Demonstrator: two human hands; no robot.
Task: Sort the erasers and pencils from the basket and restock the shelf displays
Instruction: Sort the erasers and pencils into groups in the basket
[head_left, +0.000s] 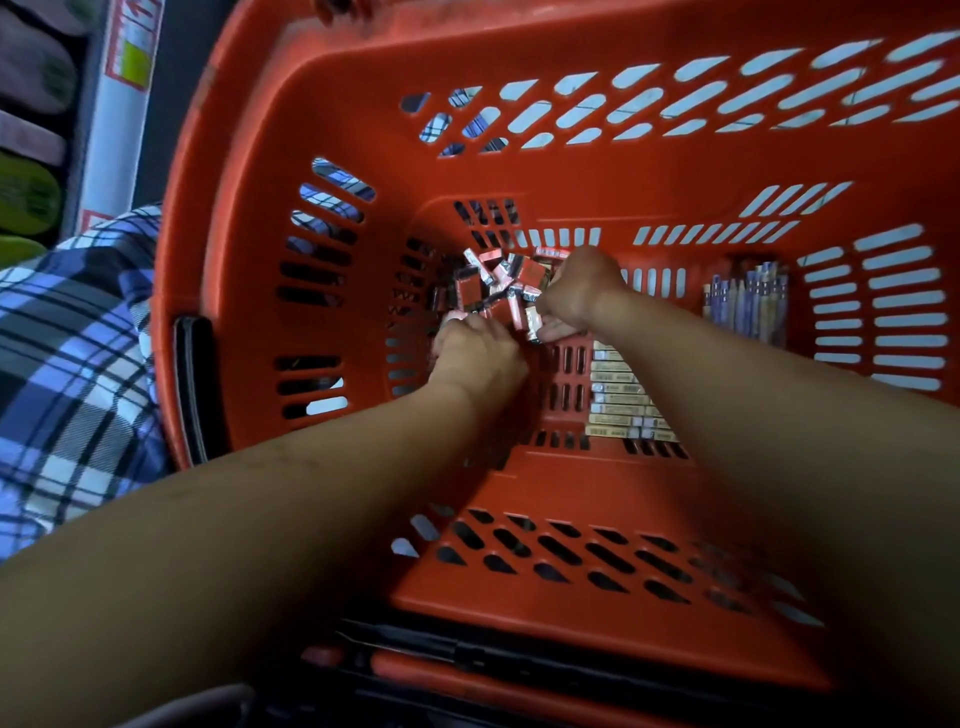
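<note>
At the far left, a blue-and-white plaid cloth (78, 364) sits just beside the red slotted plastic basket (675, 171). Your left hand (475, 358) reaches down to the basket floor. Its fingers are curled into the near edge of the heap of small red-and-pink wrapped erasers (496, 283), but blur hides whether they hold any. Your right hand (576, 291) meets the heap from the right, fingers and thumb bent round one wrapped eraser (532, 319). Further right, tan flat pencil packs (623, 395) lie side by side on the floor. Beyond them, blue and wooden loose pencils (748, 306) lean near the right wall.
</note>
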